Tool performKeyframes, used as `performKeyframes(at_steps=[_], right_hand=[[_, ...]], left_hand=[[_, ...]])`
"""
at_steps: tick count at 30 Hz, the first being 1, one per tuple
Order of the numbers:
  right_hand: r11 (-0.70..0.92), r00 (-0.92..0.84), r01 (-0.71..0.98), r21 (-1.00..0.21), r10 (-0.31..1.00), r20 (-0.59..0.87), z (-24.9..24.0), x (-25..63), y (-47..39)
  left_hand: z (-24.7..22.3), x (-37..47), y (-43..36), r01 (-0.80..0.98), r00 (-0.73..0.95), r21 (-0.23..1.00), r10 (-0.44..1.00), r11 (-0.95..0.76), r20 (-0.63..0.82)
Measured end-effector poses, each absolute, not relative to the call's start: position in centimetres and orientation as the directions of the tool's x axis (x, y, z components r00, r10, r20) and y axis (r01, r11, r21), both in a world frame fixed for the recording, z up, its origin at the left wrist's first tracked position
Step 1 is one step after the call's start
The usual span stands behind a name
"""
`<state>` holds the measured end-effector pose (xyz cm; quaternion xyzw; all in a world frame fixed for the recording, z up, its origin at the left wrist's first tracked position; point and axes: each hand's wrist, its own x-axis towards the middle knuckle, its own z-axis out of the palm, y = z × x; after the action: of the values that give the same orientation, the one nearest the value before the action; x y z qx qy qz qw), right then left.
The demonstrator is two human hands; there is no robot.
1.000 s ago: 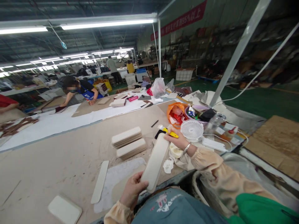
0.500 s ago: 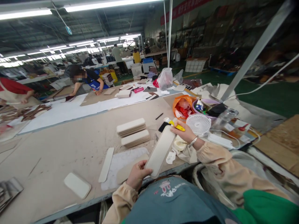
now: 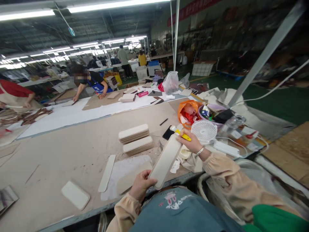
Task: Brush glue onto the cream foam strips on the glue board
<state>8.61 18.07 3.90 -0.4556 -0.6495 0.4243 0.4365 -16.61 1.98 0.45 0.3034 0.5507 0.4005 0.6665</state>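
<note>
A long cream panel with rounded ends (image 3: 166, 161) is held tilted over the table's front edge. My left hand (image 3: 142, 184) pinches its lower end. At the upper end my right hand (image 3: 189, 140) grips the panel and also a brush with a yellow handle (image 3: 185, 136), its pale bristles pointing left. Two stacks of similar panels, one behind (image 3: 134, 132) and one in front (image 3: 138, 145), lie left of the held panel. Beside my left hand are a white sheet (image 3: 118, 170) with a beige panel (image 3: 131, 176) on it, a narrow strip (image 3: 107, 173) and a shorter cream panel (image 3: 75, 195).
A white fan (image 3: 204, 131), an orange bag (image 3: 187, 112), a glass jar (image 3: 235, 123) and a black phone (image 3: 168, 132) are at the right. Scissors (image 3: 160, 146) and a pen (image 3: 163, 121) lie nearby. Two people work across the table at the left.
The view has shifted slightly, and the held panel sits a little lower. Both hands keep their grip. Across the table, a person's hand has moved slightly with a flat piece.
</note>
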Motion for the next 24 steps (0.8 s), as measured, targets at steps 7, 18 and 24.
performKeyframes(at_steps=[7,18,24], right_hand=[[0.313,-0.214,0.272,-0.91,0.942,0.26,4.6,8.5,17.8],[0.28,-0.198,0.118,-0.953,0.947,0.254,3.9,8.1,17.7],[0.173,-0.139,0.081,-0.982,0.977,0.161,-0.1,5.8,17.6]], left_hand=[[0.2,-16.3,1.9,-0.197,0.088,0.869,0.891,0.453,-0.445],[0.0,-17.2,2.0,-0.314,0.01,0.835,0.881,0.452,-0.473],[-0.9,-20.9,2.9,-0.482,-0.106,0.779,0.855,0.402,-0.507]])
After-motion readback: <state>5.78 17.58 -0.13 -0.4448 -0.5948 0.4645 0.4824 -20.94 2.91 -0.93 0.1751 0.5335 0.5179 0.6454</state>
